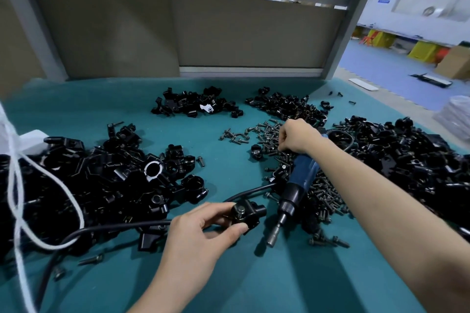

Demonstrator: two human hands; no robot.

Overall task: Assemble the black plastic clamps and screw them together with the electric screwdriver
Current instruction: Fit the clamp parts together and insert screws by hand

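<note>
My left hand (203,234) grips a black plastic clamp (245,213) near the table's front middle, thumb and fingers closed around it, a screw head showing on its top. My right hand (295,136) reaches forward into the pile of loose screws (267,132), fingertips pinched down among them; whether a screw is between them is hidden. The blue electric screwdriver (297,185) lies on the mat under my right forearm, its bit (276,231) pointing toward me. Its black cable (244,192) runs left past the clamp.
Heaps of black clamp parts lie at left (101,180), far middle (195,104), far right (287,105) and right (407,150). More screws (325,198) spread beside the screwdriver. A white cord (17,185) loops at the left edge. A grey partition (249,33) closes the back.
</note>
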